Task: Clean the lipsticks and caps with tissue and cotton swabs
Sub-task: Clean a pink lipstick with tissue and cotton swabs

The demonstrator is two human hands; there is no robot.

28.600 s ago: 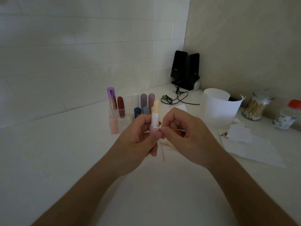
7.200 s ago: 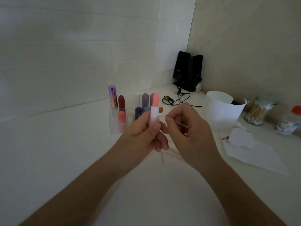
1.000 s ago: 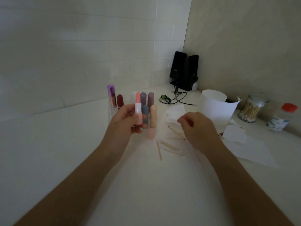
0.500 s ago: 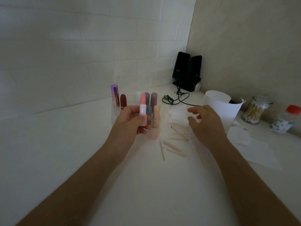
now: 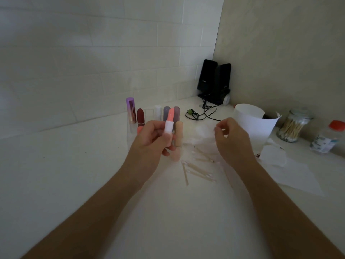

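Works above the tabletop [image 5: 74,184]. With right hand [image 5: 233,141] pinches an edge of the tissue [image 5: 204,132], fingers curled narrow; blurred, so judged only. With left hand [image 5: 149,141] grips the lipstick [image 5: 169,121] by its white base, fingers wrapped round, long axis upright, coral tip on top. Finds the tissue just right of that tip, at similar height, nearer to the right hand; should carry it leftward. Has raised the tissue from flat since half a second ago. Holds no swab any more, unlike seconds ago; leaves swabs [image 5: 197,171] between the wrists.
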